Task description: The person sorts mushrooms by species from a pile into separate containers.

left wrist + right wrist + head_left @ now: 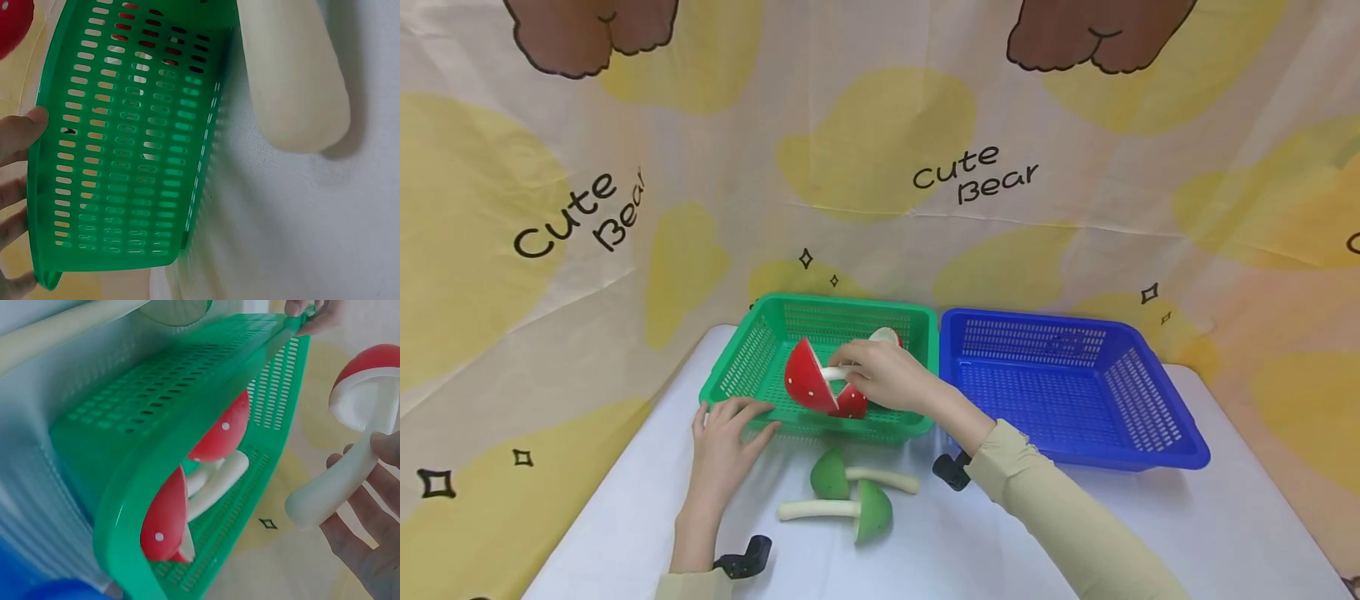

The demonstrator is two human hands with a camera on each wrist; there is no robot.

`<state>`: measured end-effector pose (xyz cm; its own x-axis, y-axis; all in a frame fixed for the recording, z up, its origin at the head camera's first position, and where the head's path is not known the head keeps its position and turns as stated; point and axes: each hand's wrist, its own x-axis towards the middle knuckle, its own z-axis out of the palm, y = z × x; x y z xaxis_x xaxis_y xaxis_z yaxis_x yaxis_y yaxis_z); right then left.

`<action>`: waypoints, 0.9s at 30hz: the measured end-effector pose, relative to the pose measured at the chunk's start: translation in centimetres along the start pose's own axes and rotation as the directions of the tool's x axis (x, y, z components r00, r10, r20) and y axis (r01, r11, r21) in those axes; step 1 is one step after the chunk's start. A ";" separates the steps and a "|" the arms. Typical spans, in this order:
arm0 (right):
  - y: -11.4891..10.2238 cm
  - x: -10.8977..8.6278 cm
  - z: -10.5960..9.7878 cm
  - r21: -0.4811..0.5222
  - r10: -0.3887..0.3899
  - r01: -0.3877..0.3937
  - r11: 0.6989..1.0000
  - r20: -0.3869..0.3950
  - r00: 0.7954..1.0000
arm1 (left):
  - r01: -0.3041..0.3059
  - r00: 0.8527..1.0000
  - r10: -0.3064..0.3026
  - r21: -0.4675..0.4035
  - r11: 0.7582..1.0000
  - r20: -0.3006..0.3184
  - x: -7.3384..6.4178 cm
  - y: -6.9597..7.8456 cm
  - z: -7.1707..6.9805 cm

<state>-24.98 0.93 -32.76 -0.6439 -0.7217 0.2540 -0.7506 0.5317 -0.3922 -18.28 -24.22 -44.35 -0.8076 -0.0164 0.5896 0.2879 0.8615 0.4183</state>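
Note:
My right hand (pixel 891 375) grips a red toy mushroom (pixel 808 379) by its pale stem, above the green basket (pixel 730 358). The right wrist view shows the white underside of its red cap and the curved stem between thumb and fingers. Inside the basket lie a red mushroom (pixel 164 519) and another red mushroom (pixel 228 431), both dotted white. My left hand (pixel 727 437) holds the basket's rim at the near left corner, thumb and fingers straddling the edge. In front of the basket, a green mushroom (pixel 829 477) and a second green mushroom (pixel 874 512) lie on the table.
A blue basket (pixel 1030 417) stands right beside the green one. Both rest on a white-covered table (pixel 625 500). A patterned cloth (pixel 865 167) hangs behind and along the sides. A black wrist device (pixel 748 557) is on my left arm.

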 end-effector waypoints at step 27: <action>1.1 7.9 6.8 0.058 0.223 -0.230 0.971 0.109 0.969 | -0.002 1.000 0.002 0.016 1.000 0.002 0.2 -0.1 0.2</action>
<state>-29.87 -7.18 -37.18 -0.7751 -0.6287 0.0625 -0.5724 0.6569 -0.4908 -18.55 -24.17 -44.41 -0.8081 -0.0131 0.5889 0.2815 0.8696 0.4057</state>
